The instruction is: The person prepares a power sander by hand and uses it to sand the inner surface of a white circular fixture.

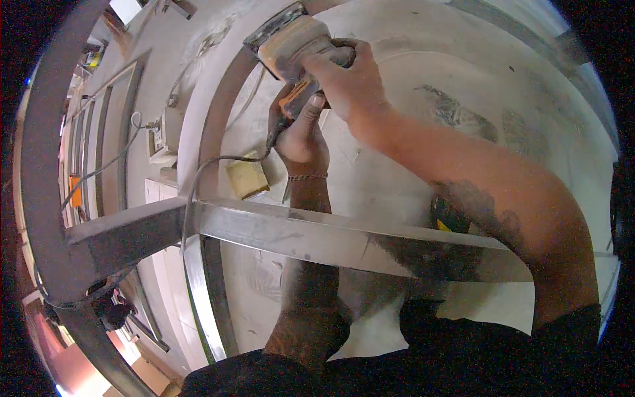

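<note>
1. Up beyond the metal bar [350, 241], near the top of the view, is your sander [291, 51], next to the side rail [210, 109]. Can't tell whether its pad [271, 25] touches metal.
2. Your right hand [355, 79] is clamped round the rear of the dusty body, and your left hand [302, 137] is wrapped round the orange-and-dark handle [296, 98].
3. I'd guess it's fairly hefty for its size, with a stiff, hard shell, not especially fragile. That dust could make it slippery though.
4. Body plus handle looks like the best hold to me; keep fingers off the pad.
5. Cord [228, 157] runs from by your left hand over the bar, so it might tug. Yellow block [247, 177] lies beside your left wrist.
</note>
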`<control>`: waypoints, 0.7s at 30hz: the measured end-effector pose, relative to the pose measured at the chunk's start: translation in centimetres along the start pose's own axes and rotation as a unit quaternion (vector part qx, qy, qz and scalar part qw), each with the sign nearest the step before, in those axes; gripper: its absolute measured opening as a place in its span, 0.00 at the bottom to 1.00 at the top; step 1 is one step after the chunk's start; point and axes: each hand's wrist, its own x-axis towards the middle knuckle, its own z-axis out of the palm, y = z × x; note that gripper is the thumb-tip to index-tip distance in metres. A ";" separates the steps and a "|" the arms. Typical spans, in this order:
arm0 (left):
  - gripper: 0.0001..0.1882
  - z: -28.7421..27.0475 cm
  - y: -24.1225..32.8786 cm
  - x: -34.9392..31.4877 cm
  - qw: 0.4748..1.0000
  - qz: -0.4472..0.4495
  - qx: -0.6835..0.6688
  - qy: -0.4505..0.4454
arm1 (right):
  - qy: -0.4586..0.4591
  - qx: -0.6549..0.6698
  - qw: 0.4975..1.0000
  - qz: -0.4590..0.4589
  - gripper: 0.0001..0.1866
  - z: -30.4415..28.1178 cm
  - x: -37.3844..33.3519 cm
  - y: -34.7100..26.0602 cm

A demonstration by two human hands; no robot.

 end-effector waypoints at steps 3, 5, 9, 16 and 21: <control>0.28 -0.1 -0.4 -0.2 1.000 -0.004 -0.008 -0.009 | -0.017 0.039 0.999 0.033 0.32 -0.5 0.1 0.1; 0.28 -0.3 0.1 -0.3 1.000 -0.005 -0.001 0.000 | -0.024 0.022 0.999 0.032 0.32 -0.1 -0.4 -0.3; 0.30 -0.7 0.3 -1.6 1.000 0.003 0.015 0.028 | -0.052 0.020 0.998 0.011 0.33 0.3 -0.6 1.2; 0.21 -1.7 0.7 -2.6 0.995 0.045 0.086 0.004 | -0.115 0.006 0.993 0.040 0.37 0.3 -1.4 0.4; 0.31 -1.5 -0.4 -0.9 0.999 0.007 0.003 0.031 | -0.131 -0.082 0.985 0.080 0.32 -1.8 0.8 -0.8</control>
